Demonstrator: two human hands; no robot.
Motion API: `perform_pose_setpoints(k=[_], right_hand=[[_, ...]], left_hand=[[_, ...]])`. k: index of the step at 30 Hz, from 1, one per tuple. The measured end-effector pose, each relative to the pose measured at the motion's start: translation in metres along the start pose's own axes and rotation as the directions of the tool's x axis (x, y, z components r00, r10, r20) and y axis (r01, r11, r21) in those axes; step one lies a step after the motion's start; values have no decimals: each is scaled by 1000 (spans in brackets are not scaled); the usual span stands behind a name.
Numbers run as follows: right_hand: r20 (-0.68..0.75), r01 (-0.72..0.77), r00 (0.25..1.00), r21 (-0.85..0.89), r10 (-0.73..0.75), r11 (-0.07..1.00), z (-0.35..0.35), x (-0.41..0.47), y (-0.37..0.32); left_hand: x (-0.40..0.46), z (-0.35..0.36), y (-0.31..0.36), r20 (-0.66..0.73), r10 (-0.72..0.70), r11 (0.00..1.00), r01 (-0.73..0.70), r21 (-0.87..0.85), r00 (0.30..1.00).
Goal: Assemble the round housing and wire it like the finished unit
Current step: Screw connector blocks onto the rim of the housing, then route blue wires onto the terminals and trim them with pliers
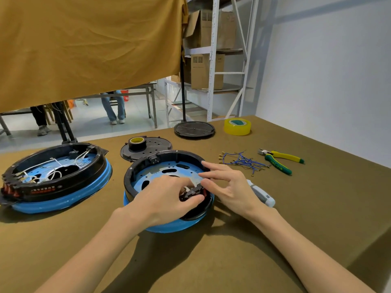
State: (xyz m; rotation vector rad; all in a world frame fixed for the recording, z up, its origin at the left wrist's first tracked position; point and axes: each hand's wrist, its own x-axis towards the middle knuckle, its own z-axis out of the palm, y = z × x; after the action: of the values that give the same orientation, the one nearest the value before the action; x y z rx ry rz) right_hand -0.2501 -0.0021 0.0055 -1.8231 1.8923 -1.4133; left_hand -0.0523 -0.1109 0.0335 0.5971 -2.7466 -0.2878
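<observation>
Blue housing point(169, 226) stays steady because the left hand point(167, 199) grips a black part point(191, 192) at its rim; just beside, the right hand point(227, 187) hovers released, probably to guide it.

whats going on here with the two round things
A person is working on the near housing, still unwired. The left hand grips a black part at its near rim; the right hand hovers beside it, fingers spread. The finished unit with white wires sits to the left. Blue wires and pliers lie unused on the right.
</observation>
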Motion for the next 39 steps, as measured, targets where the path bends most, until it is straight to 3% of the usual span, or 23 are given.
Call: perform_pose_setpoints(k=[3, 6, 9, 12, 16, 19, 21, 23, 28, 32, 36, 39], right_hand=[[-52, -155, 987, -20, 154, 988, 3, 4, -7], [-2, -339, 941, -38, 339, 940, 8, 12, -13], [78, -271, 959, -29, 273, 962, 0, 20, -16], [132, -257, 957, -41, 260, 966, -5, 29, -13], [-106, -313, 947, -117, 302, 942, -12, 41, 9], [-320, -468, 881, -472, 349, 747, -35, 48, 37], [-340, -560, 824, -613, 454, 558, -47, 49, 52], [-293, -570, 792, -669, 535, 477, -54, 50, 62], [-263, -531, 823, -671, 504, 517, -63, 54, 69], [-297, -457, 884, -713, 362, 531, -62, 51, 65], [-372, -517, 846, -394, 383, 759, -60, 48, 64], [-429, -518, 816, -247, 387, 819, -60, 46, 62]], left_hand=[[1, -3, 10, 108, -27, 990, 42, -133, 994], [4, -18, 3, 170, -66, 945, 116, -305, 983], [0, -25, -9, 31, -109, 956, 113, -269, 994], [-1, -16, -11, 29, -111, 973, 114, -198, 993], [1, -10, -8, 36, -102, 976, 107, -189, 994], [1, -8, -9, 28, -113, 981, 116, -154, 993], [2, -7, -9, 31, -112, 981, 116, -155, 993], [3, -7, -10, 35, -114, 979, 118, -164, 993], [3, -6, -10, 47, -114, 978, 120, -173, 992], [3, -5, -11, 58, -122, 974, 131, -184, 991], [5, -6, -10, 84, -130, 973, 144, -180, 988], [5, -6, -10, 91, -144, 973, 158, -169, 985]])
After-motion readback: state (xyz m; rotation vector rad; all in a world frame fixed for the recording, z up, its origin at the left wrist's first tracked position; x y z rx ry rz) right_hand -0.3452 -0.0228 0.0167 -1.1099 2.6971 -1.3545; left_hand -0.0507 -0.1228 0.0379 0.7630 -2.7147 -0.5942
